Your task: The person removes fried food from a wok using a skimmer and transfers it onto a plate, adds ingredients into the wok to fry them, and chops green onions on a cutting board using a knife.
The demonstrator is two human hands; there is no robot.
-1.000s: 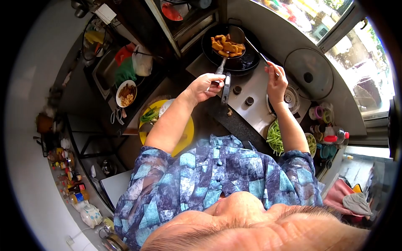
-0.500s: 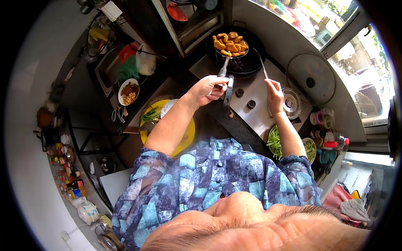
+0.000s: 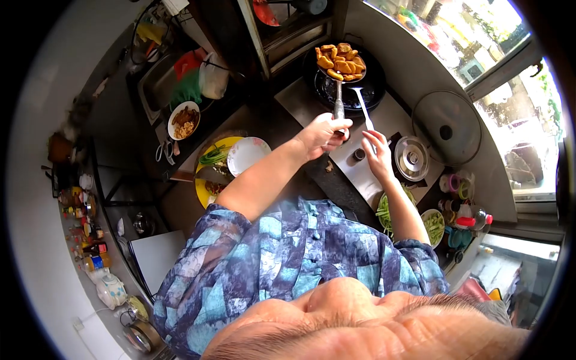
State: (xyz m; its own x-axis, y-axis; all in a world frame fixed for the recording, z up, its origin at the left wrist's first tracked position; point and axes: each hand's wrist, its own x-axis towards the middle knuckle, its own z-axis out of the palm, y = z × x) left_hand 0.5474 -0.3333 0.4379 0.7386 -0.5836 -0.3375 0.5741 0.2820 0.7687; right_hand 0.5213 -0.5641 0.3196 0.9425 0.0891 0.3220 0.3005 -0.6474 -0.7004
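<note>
My left hand (image 3: 324, 137) is closed round the handle of a metal strainer ladle (image 3: 339, 103). Golden-brown fried pieces (image 3: 340, 62) are heaped in its bowl, which is over the black wok (image 3: 373, 91). Between the fingers of my right hand (image 3: 378, 155) is the handle of a metal spatula (image 3: 363, 109). The spatula's flat head is over the near side of the wok, below the ladle's bowl and apart from the food. The wok's contents are mostly hidden.
Right of the wok, a glass lid (image 3: 447, 133) leans on the wall, with a smaller round lid (image 3: 411, 158) nearer me. Bowls of cut green vegetables (image 3: 433, 225) stand by my right forearm. At left are a yellow tray (image 3: 203, 187), a white plate (image 3: 247, 155) and a food bowl (image 3: 184, 123).
My right hand has moved left and nearer to me, bringing the spatula close beside the ladle's handle. The view has shifted, and more of the white plate shows.
</note>
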